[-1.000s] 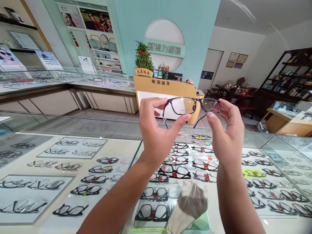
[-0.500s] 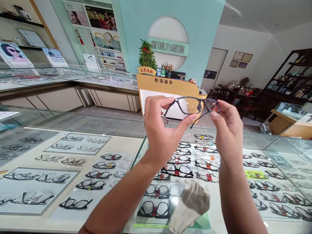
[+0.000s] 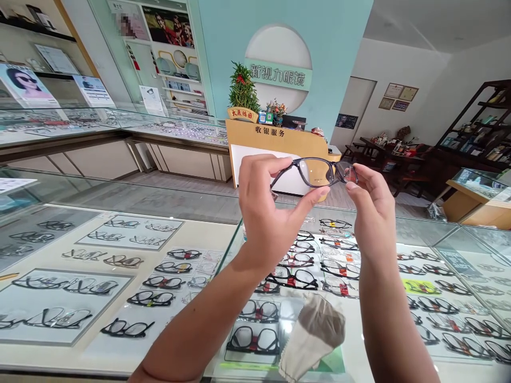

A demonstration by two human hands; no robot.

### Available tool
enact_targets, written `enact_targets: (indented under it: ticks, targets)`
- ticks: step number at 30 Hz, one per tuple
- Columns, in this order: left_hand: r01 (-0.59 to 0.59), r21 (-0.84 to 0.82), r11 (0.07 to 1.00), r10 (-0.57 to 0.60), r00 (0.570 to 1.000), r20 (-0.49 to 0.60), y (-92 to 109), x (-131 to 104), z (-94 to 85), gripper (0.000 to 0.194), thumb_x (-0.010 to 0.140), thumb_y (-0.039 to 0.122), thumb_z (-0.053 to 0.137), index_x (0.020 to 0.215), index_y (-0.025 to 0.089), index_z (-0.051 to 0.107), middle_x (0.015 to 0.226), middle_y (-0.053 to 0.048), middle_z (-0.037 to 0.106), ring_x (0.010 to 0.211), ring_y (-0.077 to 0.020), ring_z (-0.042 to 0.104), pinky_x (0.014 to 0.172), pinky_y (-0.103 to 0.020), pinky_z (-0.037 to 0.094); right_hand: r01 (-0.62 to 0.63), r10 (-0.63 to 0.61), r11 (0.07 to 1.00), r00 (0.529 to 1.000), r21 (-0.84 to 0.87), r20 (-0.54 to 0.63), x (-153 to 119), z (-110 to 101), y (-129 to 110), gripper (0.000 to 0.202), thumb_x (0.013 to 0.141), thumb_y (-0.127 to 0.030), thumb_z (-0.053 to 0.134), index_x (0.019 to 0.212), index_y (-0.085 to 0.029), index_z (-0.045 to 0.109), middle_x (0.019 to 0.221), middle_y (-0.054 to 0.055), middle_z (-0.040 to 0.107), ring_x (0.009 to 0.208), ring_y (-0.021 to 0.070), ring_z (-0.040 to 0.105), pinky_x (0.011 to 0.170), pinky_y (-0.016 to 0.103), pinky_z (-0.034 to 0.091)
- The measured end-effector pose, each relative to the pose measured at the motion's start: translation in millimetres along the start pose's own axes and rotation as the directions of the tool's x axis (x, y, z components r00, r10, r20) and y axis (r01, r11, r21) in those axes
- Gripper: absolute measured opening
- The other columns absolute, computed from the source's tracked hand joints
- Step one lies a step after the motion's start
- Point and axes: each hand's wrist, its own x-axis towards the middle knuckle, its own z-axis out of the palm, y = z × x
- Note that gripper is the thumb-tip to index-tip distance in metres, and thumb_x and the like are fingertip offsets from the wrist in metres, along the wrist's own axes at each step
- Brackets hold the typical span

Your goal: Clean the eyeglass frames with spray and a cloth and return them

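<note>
Dark-framed glasses (image 3: 316, 172) are held up in front of me between both hands, above the glass display case. My left hand (image 3: 265, 202) pinches the frame at its left end, thumb below the left lens and fingers at the upper corner. My right hand (image 3: 373, 205) grips the right end, thumb and index finger at the right lens. A crumpled beige and brown cloth (image 3: 313, 338) lies on the glass below my hands.
Under the glass (image 3: 207, 234) sit many eyeglass frames in rows. Beyond it are a wooden counter (image 3: 275, 139) with a plant (image 3: 242, 90), another display case (image 3: 179, 151) at the left and a dark shelf (image 3: 479, 122) at the right.
The glasses have turned slightly, so the temple that hung below the right lens no longer shows there. Both hands keep their hold and have moved only a little.
</note>
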Motion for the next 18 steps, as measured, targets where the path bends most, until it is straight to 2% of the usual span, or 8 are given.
enact_targets:
  ticks: [6,12,15,18]
  targets:
    - [0.018,0.003,1.000,-0.018,1.000,-0.007,2,-1,0.5,0.057,0.083,0.047,0.099,0.124,0.030,0.063,0.118,-0.006,0.070,0.113,-0.0268,0.069,0.095,-0.047,0.063,0.017,-0.017,1.000,1.000,-0.015,0.007,0,0,2,0.040,0.100,-0.041,0.069,0.138,-0.027,0.072,0.139,0.011,0.077,0.132,0.0308,0.071,0.117,0.058,0.055]
    - [0.155,0.001,0.988,-0.155,0.986,0.053,-1,1,0.1,0.057,0.084,0.050,0.098,0.126,0.029,0.064,0.125,-0.007,0.071,0.120,-0.0280,0.070,0.099,-0.047,0.062,0.137,-0.138,0.990,0.989,-0.022,-0.056,2,0,6,0.044,0.100,-0.042,0.074,0.141,-0.027,0.068,0.140,0.011,0.075,0.133,0.0305,0.071,0.119,0.059,0.056]
    - [0.249,-0.040,0.968,-0.242,0.962,0.129,-12,5,-0.5,0.054,0.086,0.044,0.096,0.128,0.029,0.065,0.127,-0.007,0.074,0.121,-0.0285,0.073,0.100,-0.047,0.061,0.233,-0.245,0.966,0.963,-0.114,-0.107,3,1,4,0.054,0.096,-0.045,0.079,0.146,-0.029,0.065,0.145,0.012,0.070,0.136,0.0324,0.069,0.120,0.061,0.055]
    - [0.357,-0.085,0.930,-0.331,0.917,0.223,-20,10,-1.0,0.049,0.088,0.038,0.093,0.128,0.030,0.066,0.128,-0.008,0.078,0.124,-0.0298,0.075,0.103,-0.049,0.062,0.283,-0.318,0.934,0.936,-0.219,-0.147,2,2,-1,0.057,0.096,-0.046,0.080,0.148,-0.031,0.063,0.144,0.012,0.067,0.136,0.0338,0.067,0.119,0.062,0.055]
